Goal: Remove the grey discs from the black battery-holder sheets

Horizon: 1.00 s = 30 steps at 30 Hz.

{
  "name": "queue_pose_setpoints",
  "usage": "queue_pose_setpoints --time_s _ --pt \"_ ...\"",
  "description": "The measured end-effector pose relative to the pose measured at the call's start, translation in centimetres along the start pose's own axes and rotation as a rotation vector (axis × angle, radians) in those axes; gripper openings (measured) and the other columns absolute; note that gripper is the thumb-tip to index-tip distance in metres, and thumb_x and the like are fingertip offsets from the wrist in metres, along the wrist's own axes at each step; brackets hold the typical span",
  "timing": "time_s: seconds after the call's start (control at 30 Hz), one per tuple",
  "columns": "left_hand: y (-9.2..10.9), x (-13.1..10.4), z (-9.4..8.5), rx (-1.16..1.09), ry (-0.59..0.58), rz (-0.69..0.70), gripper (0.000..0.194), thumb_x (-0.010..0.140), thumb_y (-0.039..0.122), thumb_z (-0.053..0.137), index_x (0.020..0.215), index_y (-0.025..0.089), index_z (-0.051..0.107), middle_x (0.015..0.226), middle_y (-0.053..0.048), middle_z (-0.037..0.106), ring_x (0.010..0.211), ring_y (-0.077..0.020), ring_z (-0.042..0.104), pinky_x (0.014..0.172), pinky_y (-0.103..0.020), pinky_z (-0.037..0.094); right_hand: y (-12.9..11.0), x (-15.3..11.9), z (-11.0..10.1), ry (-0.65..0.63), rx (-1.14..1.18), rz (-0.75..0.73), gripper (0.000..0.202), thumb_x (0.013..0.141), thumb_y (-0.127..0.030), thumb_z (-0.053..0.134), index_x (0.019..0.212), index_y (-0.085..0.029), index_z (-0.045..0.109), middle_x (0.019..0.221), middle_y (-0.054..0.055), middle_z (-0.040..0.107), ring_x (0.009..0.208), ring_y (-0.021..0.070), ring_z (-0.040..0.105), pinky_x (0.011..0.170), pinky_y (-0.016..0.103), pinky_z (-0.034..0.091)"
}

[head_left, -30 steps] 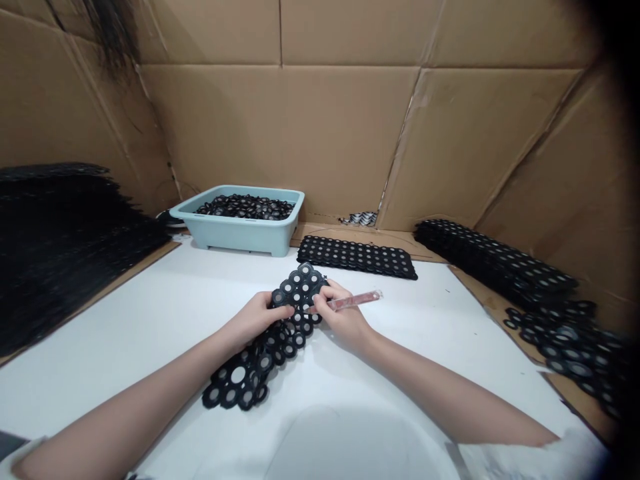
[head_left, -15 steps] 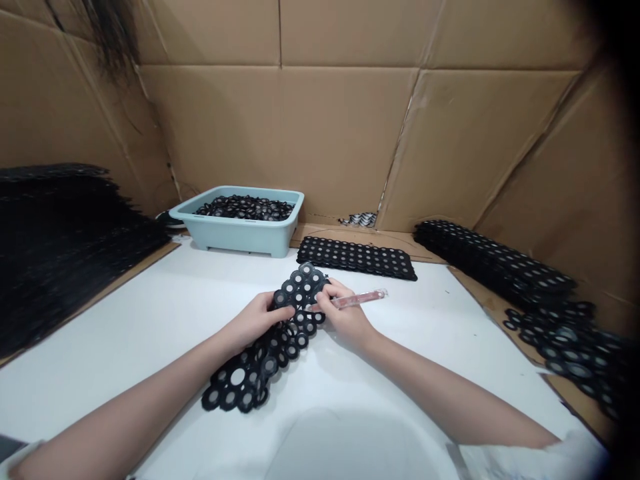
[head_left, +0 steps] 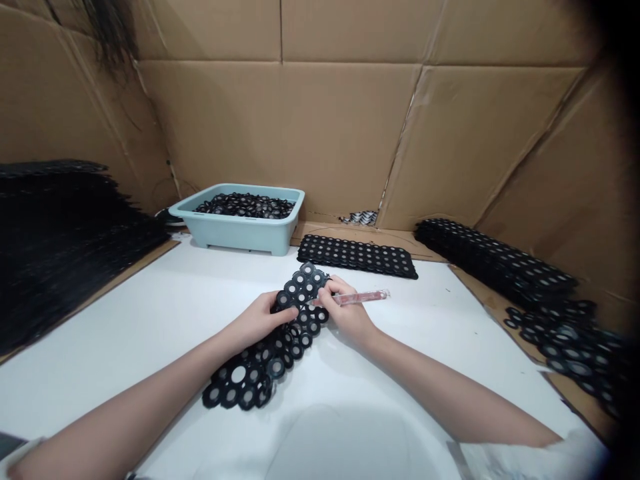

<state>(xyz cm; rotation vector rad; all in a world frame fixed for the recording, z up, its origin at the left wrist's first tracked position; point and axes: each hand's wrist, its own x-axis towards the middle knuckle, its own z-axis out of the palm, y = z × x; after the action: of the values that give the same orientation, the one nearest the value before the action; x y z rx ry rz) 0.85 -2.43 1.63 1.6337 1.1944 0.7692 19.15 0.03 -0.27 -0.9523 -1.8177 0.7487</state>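
A long black strip of joined rings (head_left: 275,368) with pale round centres slants across the white table (head_left: 410,353), its upper end raised. My left hand (head_left: 265,315) grips the strip from the left, thumb on top and the other fingers hidden beneath. Between the thumb and fingers of my right hand (head_left: 345,310) is a slim tool with a clear, reddish handle (head_left: 367,297). Its thin tip points left and meets the strip near my left thumb; the tip's exact shape is too small to tell. The right fingertips lie at the strip's right edge.
A light blue tub (head_left: 240,233) filled with black rings stands at the back left. Behind my hands lies a flat black ring panel (head_left: 357,255). Stacked panels (head_left: 495,257) and loose ring pieces (head_left: 575,347) line the right side. A tall dark stack (head_left: 65,247) is at left, cardboard walls (head_left: 345,133) around.
The strip's middle has shifted slightly right with both hands. The tool's handle has also moved slightly right, its tip still at the strip. Both grips stay the same.
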Motion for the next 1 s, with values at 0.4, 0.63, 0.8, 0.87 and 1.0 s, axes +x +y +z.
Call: queue_pose_setpoints --time_s 0.4,0.63,0.8,0.87,1.0 --pt "0.1 -0.4 0.1 0.233 -0.019 0.102 0.025 0.078 0.037 0.047 0.089 0.017 0.056 0.094 -0.003 0.062 0.085 -0.0203 0.055 0.075 -0.03 0.041 -0.7 -0.2 -0.1 -0.018 -0.214 -0.052 0.029 0.084 -0.023 0.039 0.055 -0.017 0.041 0.067 0.0 0.045 0.073 0.0144 0.046 0.076 0.031 0.032" --pt "0.3 -0.6 0.2 0.311 -0.036 0.13 0.024 0.079 0.036 0.046 0.09 0.018 0.055 0.094 -0.002 0.061 0.084 -0.0196 0.055 0.075 -0.03 0.041 -0.6 -0.3 0.1 0.023 -0.375 -0.086 0.028 0.083 -0.023 0.04 0.056 -0.017 0.039 0.069 0.0 0.048 0.075 0.0148 0.046 0.079 0.034 0.027" --pt "-0.1 -0.4 0.2 0.274 -0.033 0.113 0.023 0.078 0.036 0.046 0.088 0.017 0.055 0.094 -0.002 0.062 0.085 -0.0201 0.055 0.076 -0.031 0.042 -0.1 -0.2 0.1 -0.006 -0.314 -0.04 0.028 0.082 -0.023 0.04 0.055 -0.018 0.038 0.062 0.0 0.051 0.07 0.0149 0.046 0.076 0.033 0.029" --pt "-0.3 -0.3 0.3 0.233 -0.004 0.129 0.023 0.078 0.032 0.047 0.095 0.018 0.054 0.101 -0.002 0.06 0.092 -0.02 0.054 0.082 -0.031 0.04 0.0 -0.2 0.2 -0.009 -0.289 -0.013 0.028 0.082 -0.025 0.04 0.055 -0.019 0.039 0.062 0.0 0.051 0.071 0.0163 0.046 0.073 0.033 0.031" --pt "-0.8 -0.1 0.4 0.154 0.042 0.128 0.028 0.078 0.028 0.046 0.104 0.019 0.05 0.111 -0.003 0.056 0.101 -0.0192 0.051 0.089 -0.031 0.037 0.0 -0.1 0.3 -0.009 -0.272 0.009 0.029 0.082 -0.026 0.04 0.055 -0.019 0.039 0.063 0.001 0.051 0.074 0.0171 0.046 0.071 0.031 0.033"
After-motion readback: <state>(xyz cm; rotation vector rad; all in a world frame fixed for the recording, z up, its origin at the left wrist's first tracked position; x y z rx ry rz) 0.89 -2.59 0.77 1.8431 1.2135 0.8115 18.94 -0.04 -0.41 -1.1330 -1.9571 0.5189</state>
